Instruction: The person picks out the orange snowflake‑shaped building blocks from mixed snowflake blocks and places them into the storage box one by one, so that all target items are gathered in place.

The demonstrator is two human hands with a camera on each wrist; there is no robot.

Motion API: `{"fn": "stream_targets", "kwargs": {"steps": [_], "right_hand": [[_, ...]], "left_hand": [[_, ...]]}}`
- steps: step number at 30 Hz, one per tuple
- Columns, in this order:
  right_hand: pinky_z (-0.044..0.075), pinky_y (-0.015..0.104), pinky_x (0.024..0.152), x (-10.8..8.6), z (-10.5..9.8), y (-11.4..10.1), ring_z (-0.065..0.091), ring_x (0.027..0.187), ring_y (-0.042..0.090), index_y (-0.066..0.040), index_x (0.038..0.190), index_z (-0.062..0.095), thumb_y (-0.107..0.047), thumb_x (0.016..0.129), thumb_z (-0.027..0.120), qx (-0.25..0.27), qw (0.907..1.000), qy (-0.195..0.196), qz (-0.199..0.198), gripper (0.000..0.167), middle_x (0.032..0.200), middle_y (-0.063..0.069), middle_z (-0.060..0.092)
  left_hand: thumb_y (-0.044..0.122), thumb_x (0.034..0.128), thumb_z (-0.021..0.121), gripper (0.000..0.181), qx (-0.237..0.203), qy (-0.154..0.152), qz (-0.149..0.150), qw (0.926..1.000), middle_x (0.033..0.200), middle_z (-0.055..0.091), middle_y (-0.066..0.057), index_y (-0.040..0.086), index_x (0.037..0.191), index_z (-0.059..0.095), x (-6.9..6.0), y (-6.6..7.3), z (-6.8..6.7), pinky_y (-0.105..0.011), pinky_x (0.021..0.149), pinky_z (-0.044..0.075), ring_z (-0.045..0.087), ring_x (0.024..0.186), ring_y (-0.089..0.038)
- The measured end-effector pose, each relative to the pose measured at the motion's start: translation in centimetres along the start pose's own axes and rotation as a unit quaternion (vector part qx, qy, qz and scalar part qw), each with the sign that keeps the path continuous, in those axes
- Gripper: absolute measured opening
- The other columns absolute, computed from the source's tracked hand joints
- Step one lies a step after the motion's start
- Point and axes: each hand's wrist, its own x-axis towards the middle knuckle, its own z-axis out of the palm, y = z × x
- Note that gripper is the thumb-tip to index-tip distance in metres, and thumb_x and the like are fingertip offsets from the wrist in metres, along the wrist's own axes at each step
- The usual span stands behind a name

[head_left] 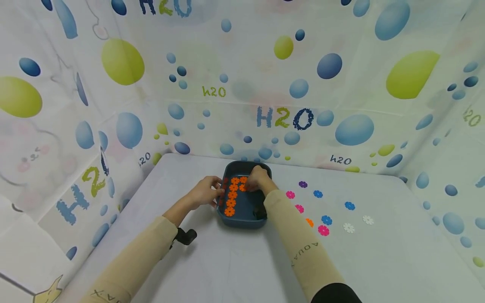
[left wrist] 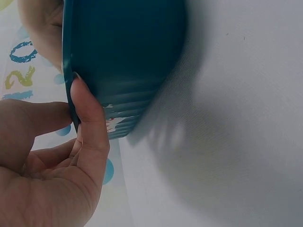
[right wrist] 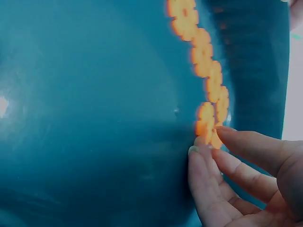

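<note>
A dark blue plastic bin (head_left: 242,224) stands on the white table, its ribbed outer wall (left wrist: 123,101) visible in the left wrist view. My left hand (head_left: 204,192) pinches the bin's left rim between thumb and fingers. Inside lies a row of orange flower-shaped pieces (head_left: 232,195), running along the left side and bending right at the far end. My right hand (head_left: 259,178) reaches into the bin at that far end. In the right wrist view its thumb and fingertips pinch an orange flower piece (right wrist: 205,120) at the row's end; the fingers partly hide it.
Right of the bin lie loose flower pieces: purple (head_left: 303,184), pink (head_left: 323,230), blue (head_left: 326,220), white (head_left: 348,228) and an orange one (head_left: 310,222) partly behind the right sleeve. A printed curtain (head_left: 242,101) hangs behind the table.
</note>
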Motion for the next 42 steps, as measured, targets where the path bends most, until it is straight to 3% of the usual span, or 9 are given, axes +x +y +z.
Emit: {"fn": "stream_targets", "kwargs": {"steps": [3,7,12,21,34,42], "right_hand": [[0.064,0.035,0.072,-0.9,-0.7,0.0,0.075,0.079,0.028,0.006,0.102,0.074,0.0,0.087,0.077,-0.018,0.9994,0.003,-0.031,0.016,0.103,0.022,0.072],[0.064,0.039,0.077,-1.8,-1.7,-0.7,0.075,0.086,0.033,0.008,0.103,0.076,-0.007,0.092,0.075,-0.027,0.9966,0.004,-0.078,0.018,0.097,0.022,0.075],[0.063,0.043,0.083,-3.2,-2.9,-1.4,0.073,0.093,0.036,0.007,0.107,0.075,-0.013,0.095,0.073,-0.011,0.992,-0.002,-0.126,0.023,0.106,0.023,0.073],[0.061,0.033,0.072,-6.2,-5.2,-1.5,0.069,0.081,0.024,0.0,0.109,0.075,-0.022,0.097,0.071,-0.042,0.9771,-0.005,-0.208,0.025,0.103,0.017,0.072],[0.058,0.034,0.077,-9.0,-8.7,2.6,0.064,0.091,0.025,-0.008,0.102,0.074,-0.025,0.096,0.073,-0.063,0.9658,0.002,-0.252,0.018,0.102,0.007,0.069],[0.059,0.033,0.075,-10.1,-10.6,6.4,0.067,0.091,0.029,-0.007,0.103,0.074,-0.023,0.096,0.073,-0.06,0.9687,-0.001,-0.241,0.017,0.1,0.007,0.069]], "left_hand": [[0.005,0.1046,0.056,0.042,0.002,-0.002,0.002,1.0,0.103,0.051,-0.016,-0.011,0.141,0.045,0.0,0.0,0.1,-0.034,0.059,0.061,0.059,0.077,-0.022],[0.005,0.1045,0.055,0.043,0.008,-0.005,0.005,0.9999,0.104,0.051,-0.016,-0.012,0.142,0.043,-0.2,0.2,-0.1,-0.038,0.062,0.062,0.06,0.076,-0.022],[0.006,0.1045,0.056,0.042,0.007,-0.009,0.0,0.9999,0.102,0.051,-0.015,-0.011,0.141,0.044,0.0,0.2,-0.1,-0.037,0.062,0.062,0.061,0.074,-0.021],[0.006,0.1046,0.056,0.042,0.003,-0.01,0.002,0.9999,0.103,0.05,-0.015,-0.011,0.141,0.044,0.2,-0.2,-0.4,-0.035,0.06,0.062,0.061,0.072,-0.021],[0.006,0.105,0.055,0.045,0.004,-0.018,0.007,0.9998,0.101,0.05,-0.015,-0.013,0.143,0.041,0.1,0.0,0.0,-0.033,0.06,0.062,0.061,0.073,-0.02],[0.006,0.105,0.055,0.044,0.009,-0.017,0.005,0.9998,0.102,0.05,-0.016,-0.013,0.143,0.041,0.2,0.1,-0.1,-0.033,0.06,0.062,0.06,0.076,-0.021]]}}
